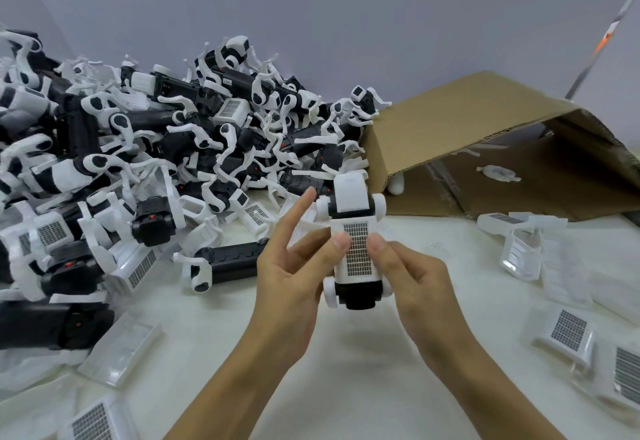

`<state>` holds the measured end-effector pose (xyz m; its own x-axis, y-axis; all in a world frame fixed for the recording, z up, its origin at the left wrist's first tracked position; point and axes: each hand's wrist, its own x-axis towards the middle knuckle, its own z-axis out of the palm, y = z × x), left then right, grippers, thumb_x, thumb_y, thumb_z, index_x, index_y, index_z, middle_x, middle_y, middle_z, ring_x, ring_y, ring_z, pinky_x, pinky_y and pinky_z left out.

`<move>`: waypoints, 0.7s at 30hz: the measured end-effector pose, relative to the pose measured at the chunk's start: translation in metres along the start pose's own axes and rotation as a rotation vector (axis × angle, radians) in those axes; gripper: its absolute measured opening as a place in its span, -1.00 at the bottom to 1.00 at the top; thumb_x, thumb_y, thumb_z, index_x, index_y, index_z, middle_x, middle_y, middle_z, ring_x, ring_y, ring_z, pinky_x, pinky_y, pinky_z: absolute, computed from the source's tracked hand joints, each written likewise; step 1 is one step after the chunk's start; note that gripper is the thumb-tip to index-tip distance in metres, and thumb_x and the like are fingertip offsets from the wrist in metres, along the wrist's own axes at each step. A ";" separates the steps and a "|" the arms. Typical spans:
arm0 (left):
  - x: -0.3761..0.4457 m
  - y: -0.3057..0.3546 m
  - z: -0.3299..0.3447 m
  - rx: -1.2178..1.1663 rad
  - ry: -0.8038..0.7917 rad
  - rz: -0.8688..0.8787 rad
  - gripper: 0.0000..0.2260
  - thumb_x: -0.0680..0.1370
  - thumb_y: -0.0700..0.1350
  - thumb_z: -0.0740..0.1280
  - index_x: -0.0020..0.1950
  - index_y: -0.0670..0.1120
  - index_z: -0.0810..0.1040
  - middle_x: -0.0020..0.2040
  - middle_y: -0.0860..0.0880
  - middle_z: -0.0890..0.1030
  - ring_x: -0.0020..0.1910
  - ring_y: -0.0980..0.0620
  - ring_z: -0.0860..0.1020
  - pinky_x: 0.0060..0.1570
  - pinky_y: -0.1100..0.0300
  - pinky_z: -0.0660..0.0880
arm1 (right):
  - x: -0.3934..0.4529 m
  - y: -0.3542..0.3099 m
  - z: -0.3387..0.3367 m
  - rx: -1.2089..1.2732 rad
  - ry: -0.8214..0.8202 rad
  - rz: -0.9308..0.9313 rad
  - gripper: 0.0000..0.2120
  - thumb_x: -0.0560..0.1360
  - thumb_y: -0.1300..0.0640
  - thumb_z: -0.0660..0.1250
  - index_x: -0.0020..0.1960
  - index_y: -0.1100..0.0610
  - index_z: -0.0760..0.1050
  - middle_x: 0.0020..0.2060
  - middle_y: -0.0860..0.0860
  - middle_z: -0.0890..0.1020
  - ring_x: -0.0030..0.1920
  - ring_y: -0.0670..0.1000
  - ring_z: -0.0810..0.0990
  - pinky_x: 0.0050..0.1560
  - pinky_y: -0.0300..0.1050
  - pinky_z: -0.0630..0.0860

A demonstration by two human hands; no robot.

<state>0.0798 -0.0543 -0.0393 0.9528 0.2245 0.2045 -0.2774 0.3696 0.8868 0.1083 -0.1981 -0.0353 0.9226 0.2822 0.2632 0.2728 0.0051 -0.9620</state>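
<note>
White surface [346, 363]; pile of black-white parts [138, 148] at 10 o'clock, cardboard box [485, 134] at 2 o'clock. Left hand [291, 280] and right hand [419, 276] pinch gridded device [358, 256] upright at centre, grip closed at its sides, left index straight.

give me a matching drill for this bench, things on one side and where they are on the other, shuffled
1 black and white device
2 cardboard box
3 heap of devices
4 loose grid panel

a on its side, far right
b held between left hand and right hand
c lying near right
d piled at left

Pairs: 1-b, 2-a, 3-d, 4-c
</note>
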 end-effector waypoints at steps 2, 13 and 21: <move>0.000 -0.001 0.000 0.024 0.020 0.016 -0.55 0.44 -0.15 0.47 0.30 0.16 0.58 0.08 -0.16 0.72 0.09 -0.15 0.69 0.13 -0.07 0.61 | -0.001 0.002 0.002 -0.099 0.054 -0.060 -0.76 0.52 -0.15 0.25 -0.10 -0.12 0.68 -0.19 -0.11 0.72 -0.09 -0.05 0.69 -0.14 -0.27 0.57; -0.002 0.004 0.002 0.060 -0.028 0.042 -0.45 0.40 -0.09 0.52 0.38 0.15 0.53 0.10 -0.14 0.72 0.16 -0.13 0.67 0.16 -0.06 0.59 | -0.004 -0.005 0.002 -0.177 0.134 -0.184 -0.83 0.56 -0.15 0.34 -0.03 -0.13 0.67 -0.16 -0.17 0.72 -0.08 0.01 0.69 -0.06 0.13 0.62; -0.001 0.005 0.001 0.055 0.004 0.045 -0.49 0.38 -0.05 0.53 0.31 0.18 0.56 0.07 -0.14 0.73 0.12 -0.13 0.69 0.13 0.00 0.60 | -0.005 -0.013 0.002 -0.234 0.067 -0.194 -0.81 0.50 -0.20 0.39 0.11 -0.29 0.60 -0.05 -0.23 0.71 -0.01 -0.01 0.66 -0.05 0.13 0.60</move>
<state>0.0773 -0.0542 -0.0348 0.9390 0.2431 0.2432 -0.3126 0.3086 0.8984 0.0992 -0.1978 -0.0245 0.8608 0.2340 0.4520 0.4940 -0.1703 -0.8526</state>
